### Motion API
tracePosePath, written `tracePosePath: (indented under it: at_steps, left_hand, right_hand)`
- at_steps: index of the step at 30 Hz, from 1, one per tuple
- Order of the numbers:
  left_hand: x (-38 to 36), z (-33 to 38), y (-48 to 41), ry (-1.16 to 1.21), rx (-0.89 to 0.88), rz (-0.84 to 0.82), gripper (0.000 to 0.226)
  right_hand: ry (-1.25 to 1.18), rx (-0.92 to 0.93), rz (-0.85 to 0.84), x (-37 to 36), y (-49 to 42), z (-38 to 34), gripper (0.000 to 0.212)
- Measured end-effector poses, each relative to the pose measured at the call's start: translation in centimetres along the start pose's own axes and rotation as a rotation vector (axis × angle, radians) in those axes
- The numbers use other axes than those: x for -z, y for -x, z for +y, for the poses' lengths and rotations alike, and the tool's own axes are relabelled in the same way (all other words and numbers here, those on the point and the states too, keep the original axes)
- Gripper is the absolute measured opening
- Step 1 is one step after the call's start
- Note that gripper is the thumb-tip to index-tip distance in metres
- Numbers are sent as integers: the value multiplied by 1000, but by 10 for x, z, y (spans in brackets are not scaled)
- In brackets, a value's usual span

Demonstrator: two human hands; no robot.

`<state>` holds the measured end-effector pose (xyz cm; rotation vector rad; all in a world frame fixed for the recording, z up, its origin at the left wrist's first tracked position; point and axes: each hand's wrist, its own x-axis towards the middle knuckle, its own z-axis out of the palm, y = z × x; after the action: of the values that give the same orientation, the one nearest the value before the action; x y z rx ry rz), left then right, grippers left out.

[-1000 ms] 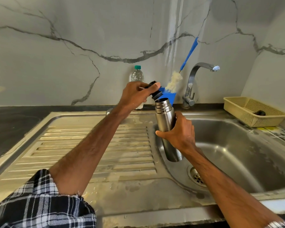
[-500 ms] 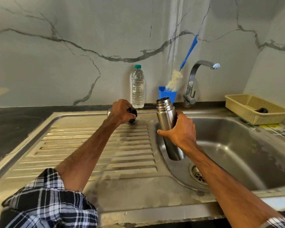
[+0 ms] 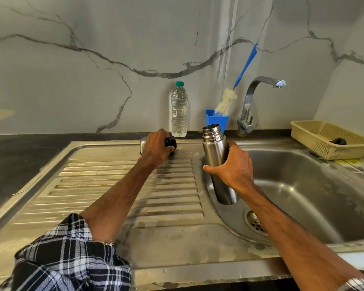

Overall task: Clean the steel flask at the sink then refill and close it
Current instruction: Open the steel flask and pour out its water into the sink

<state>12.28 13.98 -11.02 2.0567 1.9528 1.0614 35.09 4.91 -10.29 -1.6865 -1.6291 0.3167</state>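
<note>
Both hands occupied: right hand (image 3: 235,168) wraps the open, near-upright flask (image 3: 215,148) over the sink (image 3: 307,185); left hand (image 3: 155,151) curls round the black stopper (image 3: 170,142) at the far drainboard (image 3: 114,185).

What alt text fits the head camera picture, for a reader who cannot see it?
The right hand grips an open steel flask over the sink, while the left hand holds a black stopper at the back of the drainboard. A water bottle, bottle brush and tap stand behind.
</note>
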Motion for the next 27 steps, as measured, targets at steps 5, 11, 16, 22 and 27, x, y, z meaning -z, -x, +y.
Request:
tracePosePath:
  at_steps: [5, 11, 16, 22, 27]
  left_hand:
    - [0, 7, 5, -40, -17, 7, 50]
    - [9, 21, 9, -98, -53, 28, 52]
    - [15, 36, 6, -23, -91, 60, 46]
    - [11, 69, 13, 49, -158, -58, 26]
    - [0, 84, 19, -29, -188, -310, 15]
  right_hand:
    - [-21, -7, 21, 1, 0, 2, 87]
    - [-80, -25, 98, 10, -2, 3, 82]
    - [-24, -35, 108, 23, -7, 7, 84]
    - [173, -46, 188, 48, -10, 28, 91]
    - [266, -38, 324, 66, -12, 46, 84]
